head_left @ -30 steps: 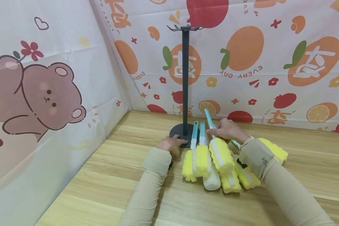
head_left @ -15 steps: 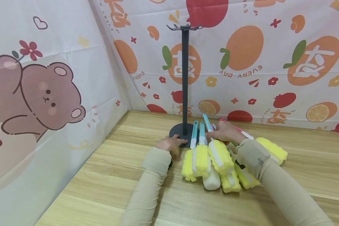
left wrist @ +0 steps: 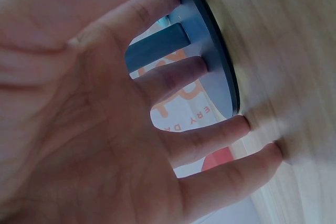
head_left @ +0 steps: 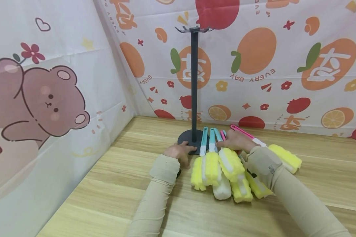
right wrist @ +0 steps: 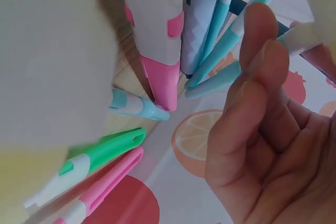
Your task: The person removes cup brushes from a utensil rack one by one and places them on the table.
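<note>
My left hand (head_left: 178,153) has its fingers spread, with two fingertips pressing on the round base (head_left: 185,137) of a black hook stand (head_left: 194,82); the other two touch the wood. Among several sponge bottle brushes lying right of the stand is my right hand (head_left: 236,140). Its fingers bend loosely beside a teal-handled brush (head_left: 231,164), and nothing shows inside the palm in the right wrist view. Left of it, two more teal-handled brushes (head_left: 198,172) lie side by side. A white-headed brush (head_left: 222,189) sits partly under them.
A pink-handled brush (head_left: 284,158) lies at the right, partly behind the sleeve. Green (right wrist: 115,148) and pink handles (right wrist: 163,82) show in the right wrist view. A printed cloth (head_left: 255,92) stands behind the wooden table (head_left: 115,184), another at the left.
The teal handle by my right hand has dropped lower, and its sponge head has shifted slightly left. The right hand has moved slightly, uncovering the pink handle. My left hand stays put.
</note>
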Action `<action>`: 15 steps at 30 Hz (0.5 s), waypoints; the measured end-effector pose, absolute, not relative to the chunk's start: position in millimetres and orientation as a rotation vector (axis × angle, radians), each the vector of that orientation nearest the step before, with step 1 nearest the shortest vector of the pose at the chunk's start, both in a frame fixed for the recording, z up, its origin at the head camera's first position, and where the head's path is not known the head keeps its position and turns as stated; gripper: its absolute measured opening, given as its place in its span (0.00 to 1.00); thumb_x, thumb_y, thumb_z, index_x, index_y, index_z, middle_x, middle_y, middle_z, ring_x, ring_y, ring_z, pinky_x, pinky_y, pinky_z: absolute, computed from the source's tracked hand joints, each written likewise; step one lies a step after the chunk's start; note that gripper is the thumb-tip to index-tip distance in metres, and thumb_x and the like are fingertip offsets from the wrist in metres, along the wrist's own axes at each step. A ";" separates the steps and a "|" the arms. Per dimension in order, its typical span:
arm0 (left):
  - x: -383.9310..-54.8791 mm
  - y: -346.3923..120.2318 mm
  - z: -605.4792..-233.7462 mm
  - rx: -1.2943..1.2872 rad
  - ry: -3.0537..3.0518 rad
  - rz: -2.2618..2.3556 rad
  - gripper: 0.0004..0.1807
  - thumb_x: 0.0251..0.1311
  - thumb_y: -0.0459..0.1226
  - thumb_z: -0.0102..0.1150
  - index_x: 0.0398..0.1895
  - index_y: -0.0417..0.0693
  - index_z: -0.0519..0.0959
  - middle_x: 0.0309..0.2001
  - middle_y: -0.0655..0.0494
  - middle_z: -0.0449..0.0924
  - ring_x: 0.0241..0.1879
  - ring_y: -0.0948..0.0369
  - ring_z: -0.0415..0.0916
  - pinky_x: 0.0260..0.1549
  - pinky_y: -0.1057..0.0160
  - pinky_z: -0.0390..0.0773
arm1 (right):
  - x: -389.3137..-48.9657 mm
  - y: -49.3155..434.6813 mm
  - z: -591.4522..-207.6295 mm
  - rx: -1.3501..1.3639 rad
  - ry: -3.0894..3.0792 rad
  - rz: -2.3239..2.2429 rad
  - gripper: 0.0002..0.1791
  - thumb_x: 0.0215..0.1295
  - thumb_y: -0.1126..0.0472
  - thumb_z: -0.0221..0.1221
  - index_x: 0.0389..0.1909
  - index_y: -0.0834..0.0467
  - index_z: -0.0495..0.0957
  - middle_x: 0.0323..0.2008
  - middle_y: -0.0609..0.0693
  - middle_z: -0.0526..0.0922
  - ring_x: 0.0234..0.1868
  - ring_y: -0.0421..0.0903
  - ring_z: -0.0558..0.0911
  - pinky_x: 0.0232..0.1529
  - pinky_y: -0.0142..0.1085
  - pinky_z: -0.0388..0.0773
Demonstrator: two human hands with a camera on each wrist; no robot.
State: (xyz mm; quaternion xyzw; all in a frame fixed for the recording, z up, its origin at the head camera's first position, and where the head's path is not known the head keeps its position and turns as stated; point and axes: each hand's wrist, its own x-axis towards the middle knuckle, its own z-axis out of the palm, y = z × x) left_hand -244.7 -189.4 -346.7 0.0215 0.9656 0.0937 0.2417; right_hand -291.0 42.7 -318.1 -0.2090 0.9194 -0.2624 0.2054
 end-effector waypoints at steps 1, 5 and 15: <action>-244.7 -189.4 -346.8 0.060 2.640 0.261 0.45 0.57 0.40 0.75 0.77 0.70 0.64 0.81 0.54 0.48 0.76 0.40 0.49 0.59 0.42 0.71 | -290.7 42.7 -317.9 -0.583 2.558 -0.736 0.26 0.71 0.50 0.61 0.14 0.56 0.70 0.12 0.45 0.66 0.14 0.41 0.73 0.22 0.36 0.81; -244.9 -188.8 -347.2 0.064 2.641 0.264 0.45 0.57 0.40 0.75 0.77 0.70 0.65 0.81 0.53 0.48 0.76 0.40 0.49 0.59 0.42 0.71 | -290.1 43.0 -318.1 -0.580 2.554 -0.717 0.25 0.72 0.51 0.60 0.15 0.56 0.72 0.13 0.45 0.68 0.13 0.41 0.72 0.21 0.33 0.79; -244.9 -189.0 -347.1 0.073 2.635 0.254 0.45 0.58 0.40 0.74 0.78 0.70 0.64 0.81 0.53 0.48 0.76 0.39 0.49 0.58 0.42 0.72 | -289.5 44.7 -318.8 -0.609 2.482 -0.682 0.25 0.76 0.53 0.57 0.17 0.59 0.78 0.17 0.49 0.78 0.12 0.39 0.72 0.20 0.31 0.76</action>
